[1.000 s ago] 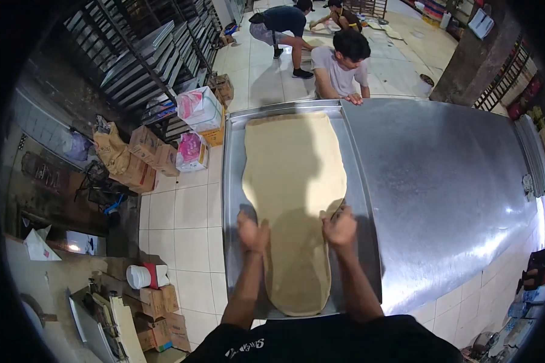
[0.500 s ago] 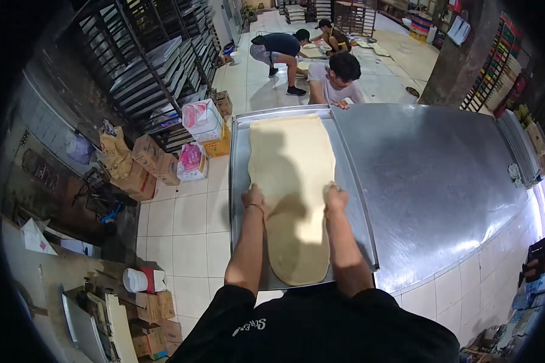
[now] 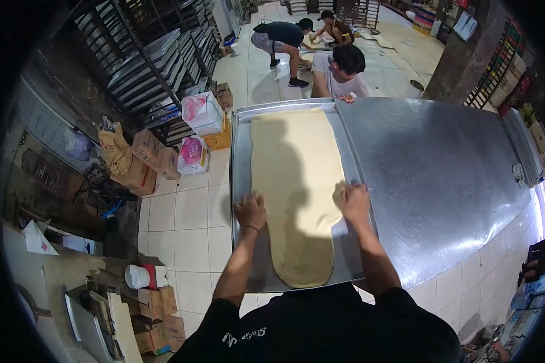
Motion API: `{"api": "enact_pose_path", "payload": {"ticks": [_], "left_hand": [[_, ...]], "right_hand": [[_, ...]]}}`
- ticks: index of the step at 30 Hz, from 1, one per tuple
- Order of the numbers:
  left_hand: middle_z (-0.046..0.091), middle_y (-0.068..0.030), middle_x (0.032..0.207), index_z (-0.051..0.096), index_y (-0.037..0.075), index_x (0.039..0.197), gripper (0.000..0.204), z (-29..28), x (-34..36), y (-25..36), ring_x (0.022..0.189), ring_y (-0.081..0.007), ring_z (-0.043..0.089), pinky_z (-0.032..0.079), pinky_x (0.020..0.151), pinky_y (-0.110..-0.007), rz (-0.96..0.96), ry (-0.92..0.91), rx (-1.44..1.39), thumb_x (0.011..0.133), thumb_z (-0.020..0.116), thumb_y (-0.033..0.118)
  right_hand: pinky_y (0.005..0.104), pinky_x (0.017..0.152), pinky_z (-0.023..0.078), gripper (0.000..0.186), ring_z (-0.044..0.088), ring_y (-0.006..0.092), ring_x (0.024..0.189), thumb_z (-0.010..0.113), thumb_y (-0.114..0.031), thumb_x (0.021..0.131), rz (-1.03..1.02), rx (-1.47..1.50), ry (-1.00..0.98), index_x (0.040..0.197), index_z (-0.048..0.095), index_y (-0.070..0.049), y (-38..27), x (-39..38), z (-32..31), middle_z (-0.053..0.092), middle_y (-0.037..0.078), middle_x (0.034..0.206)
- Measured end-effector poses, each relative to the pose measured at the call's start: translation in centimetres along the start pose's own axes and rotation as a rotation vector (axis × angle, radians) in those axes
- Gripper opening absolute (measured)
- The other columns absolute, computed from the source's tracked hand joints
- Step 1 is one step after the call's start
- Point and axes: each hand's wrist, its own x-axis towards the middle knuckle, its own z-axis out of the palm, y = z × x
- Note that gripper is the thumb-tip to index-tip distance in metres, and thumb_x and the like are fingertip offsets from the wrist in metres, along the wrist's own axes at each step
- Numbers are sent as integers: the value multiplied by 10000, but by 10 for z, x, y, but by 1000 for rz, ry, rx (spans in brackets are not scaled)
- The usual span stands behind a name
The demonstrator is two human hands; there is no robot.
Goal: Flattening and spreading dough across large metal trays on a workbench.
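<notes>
A long pale sheet of dough (image 3: 297, 163) lies lengthwise in a shallow metal tray (image 3: 241, 145), its near end rounded and my shadow falling across it. My left hand (image 3: 251, 212) is closed at the dough's left edge, fingers curled and knuckles up, near the tray's left side. On the opposite edge, my right hand (image 3: 353, 204) pinches the dough, which bulges outward and creases there. Both palms face down, so the fingertips are partly hidden.
A metal table (image 3: 436, 175) extends to the right of the tray. Beyond the far edge crouches a person (image 3: 340, 75) with a hand at the table's rim. Two more people bend over the floor farther back. Tray racks (image 3: 157, 72) and boxes (image 3: 145, 163) stand left.
My hands have moved apart, the right one outward to the right and the left one slightly left and down. The dough's upper part looks wider, its right edge drawn toward the tray's side.
</notes>
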Motion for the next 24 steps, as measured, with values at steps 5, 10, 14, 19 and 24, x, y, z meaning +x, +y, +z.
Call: {"api": "enact_pose_path", "payload": {"ticks": [5,10,14,19,24], "left_hand": [[597,-196,1028,505,19,1141,394,27,123,-11,901,-378,582,469,780,-448,-209,-265,-489,847,463,278],[636,-196,891,534,14,1084,414,84,199,10,786,-379,622,499,696,-449,-386,-352,-359,783,538,299],[658,-205,852,610,-67,952,440,91,229,30,728,-350,642,516,650,-397,-438,-668,-442,718,598,305],[633,-145,785,625,-9,988,352,151,242,-75,646,-260,582,487,578,-352,-760,-292,-830,711,594,205],[601,-182,963,556,16,1097,352,137,209,6,830,-346,590,478,735,-413,-399,-93,-466,781,541,171]], "right_hand": [[443,678,478,265,600,394,771,559,-197,790,172,280,-53,989,637,-38,13,116,17,623,208,872],[431,689,482,233,603,389,790,555,-149,778,292,163,-162,974,617,-39,2,179,63,621,206,902],[423,697,485,218,595,392,786,552,-132,778,388,123,-205,971,607,-47,14,187,88,609,202,917],[416,681,479,199,587,376,749,549,-121,783,231,456,-146,960,600,-45,-4,199,98,601,185,904],[395,668,462,223,560,339,721,560,-90,771,106,400,48,976,605,-16,40,178,106,603,154,851]]}}
